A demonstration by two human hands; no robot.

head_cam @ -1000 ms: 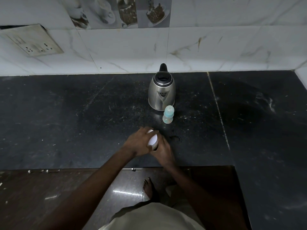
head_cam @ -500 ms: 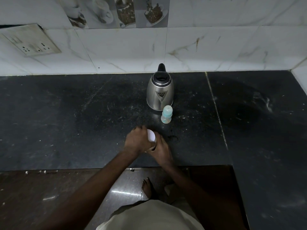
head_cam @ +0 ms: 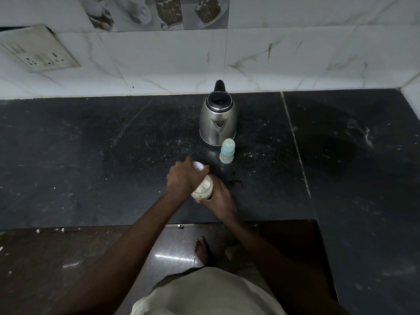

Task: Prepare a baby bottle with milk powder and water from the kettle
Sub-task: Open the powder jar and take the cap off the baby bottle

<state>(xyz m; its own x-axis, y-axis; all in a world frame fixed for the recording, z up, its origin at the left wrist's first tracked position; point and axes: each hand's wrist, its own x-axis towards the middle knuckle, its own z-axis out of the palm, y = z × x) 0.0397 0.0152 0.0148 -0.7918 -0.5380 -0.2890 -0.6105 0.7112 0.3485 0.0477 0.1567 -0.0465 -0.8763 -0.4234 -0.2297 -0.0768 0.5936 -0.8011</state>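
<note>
Since the earlier frame your left hand (head_cam: 183,181) has shifted, baring the clear jar of pale milk powder (head_cam: 203,189), tilted near the front of the dark stone counter (head_cam: 91,155). Left fingers curl tight round its white lid (head_cam: 198,166); your right hand (head_cam: 219,197) wraps its fingers round the jar's base. Beyond, the small blue-capped baby bottle (head_cam: 226,151) stands just beside the steel kettle (head_cam: 217,123).

A: Surfaces?
B: Dark stone counter (head_cam: 68,155), scuffed, flecked with pale specks. A seam (head_cam: 296,144) runs front to back, right of the right hand (head_cam: 219,197).
A: Wall?
B: White marbled tiles (head_cam: 295,53) beyond; socket plate (head_cam: 38,51) far up-left of the left hand (head_cam: 181,179); picture tiles (head_cam: 170,10) topmost.
A: Below?
B: Glossy floor (head_cam: 159,246), one bare foot (head_cam: 202,248), nearer than the right hand.
</note>
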